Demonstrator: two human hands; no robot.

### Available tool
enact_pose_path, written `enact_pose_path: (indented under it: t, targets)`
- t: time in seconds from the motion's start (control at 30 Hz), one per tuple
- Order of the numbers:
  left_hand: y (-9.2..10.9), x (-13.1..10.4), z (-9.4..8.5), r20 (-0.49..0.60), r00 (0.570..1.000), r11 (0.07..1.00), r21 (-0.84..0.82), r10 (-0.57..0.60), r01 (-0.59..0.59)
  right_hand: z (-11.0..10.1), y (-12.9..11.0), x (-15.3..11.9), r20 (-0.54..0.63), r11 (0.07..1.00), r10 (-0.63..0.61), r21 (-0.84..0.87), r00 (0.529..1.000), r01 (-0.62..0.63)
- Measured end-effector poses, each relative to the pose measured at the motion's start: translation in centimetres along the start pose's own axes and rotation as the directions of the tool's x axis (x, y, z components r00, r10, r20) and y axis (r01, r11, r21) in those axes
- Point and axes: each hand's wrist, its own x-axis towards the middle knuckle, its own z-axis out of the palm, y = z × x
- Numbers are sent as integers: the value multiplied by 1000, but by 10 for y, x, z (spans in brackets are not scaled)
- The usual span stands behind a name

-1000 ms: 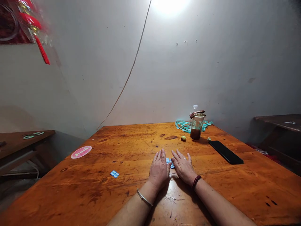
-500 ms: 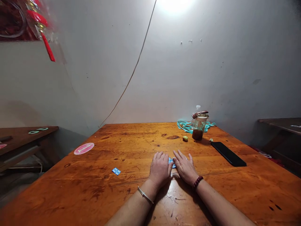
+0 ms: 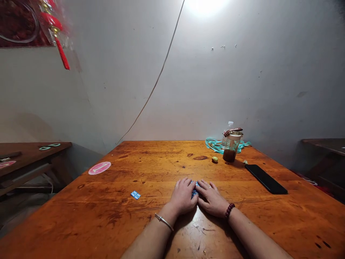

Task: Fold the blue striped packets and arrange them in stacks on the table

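Side by side near the middle of the wooden table point(image 3: 159, 163), my left hand point(image 3: 184, 196) and my right hand point(image 3: 212, 198) rest palm down over small blue-and-white patterned pieces point(image 3: 194, 190). Only a strip of the pieces shows between the hands; the rest is covered. My left fingers lie forward, slightly bent, with the thumb pointing inward. The right fingers are a little spread, and the thumbs nearly meet. Apart to the left, a single flat blue-and-white piece point(image 3: 135, 195) lies on the tabletop.
A black phone point(image 3: 266, 179) lies to the right. Behind it stand a bottle of dark liquid point(image 3: 230, 149) and a clear plastic bottle point(image 3: 230, 124), near a turquoise strap point(image 3: 212, 145). A small yellow-green object point(image 3: 215, 159) lies nearby. A pink round sticker point(image 3: 99, 168) marks the left edge.
Both hands have drawn slightly toward me and their thumbs have come closer together over the blue pieces. The whole view has shifted a little; the lone piece stays put.
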Motion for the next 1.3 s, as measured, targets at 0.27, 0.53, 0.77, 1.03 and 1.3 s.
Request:
enact_pose_path:
  t: [0.27,0.53,0.77,1.03,1.3]
  targets:
    - [8,3,11,53,999,995,99,-3,-2,-3,2,4,-144,998,61,39,988,-55]
    - [5,1,18,-97,992,982,160,-80,95,-4,6,2,-251,987,150,-23,956,-161]
    - [5,4,16,18,995,992,75,-98,97,-5,-1,1,-121,993,102,-45,987,-108]
    - [-4,7,-3,-84,980,984,-21,-178,177,-13,2,2,-290,988,139,-19,947,-151]
    - [-31,10,-14,-98,966,925,-326,-240,196,-27,23,-1,-261,950,266,232,928,-208]
